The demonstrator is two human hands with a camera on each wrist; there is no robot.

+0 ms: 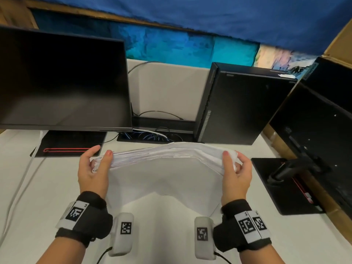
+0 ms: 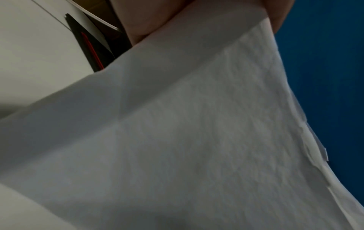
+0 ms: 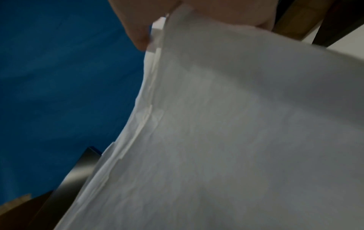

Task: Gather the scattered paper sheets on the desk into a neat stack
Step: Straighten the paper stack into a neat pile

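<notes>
White desk [image 1: 47, 187] under two monitors shows no loose sheets. Left hand [image 1: 91, 168] and right hand [image 1: 236, 172] each grasp one end of the paper stack [image 1: 163, 164], held upright above it; edges look uneven, so squaring and laying down probably remain.

Two black flat monitors [image 1: 62, 80] [image 1: 322, 134] are standing on the white table [image 1: 47, 187], w/ one black desktop PC tower [image 1: 245, 105], one stack of white paper sheets [image 1: 163, 168], approx. two hands [image 1: 93, 172] [image 1: 238, 176] showing.
</notes>
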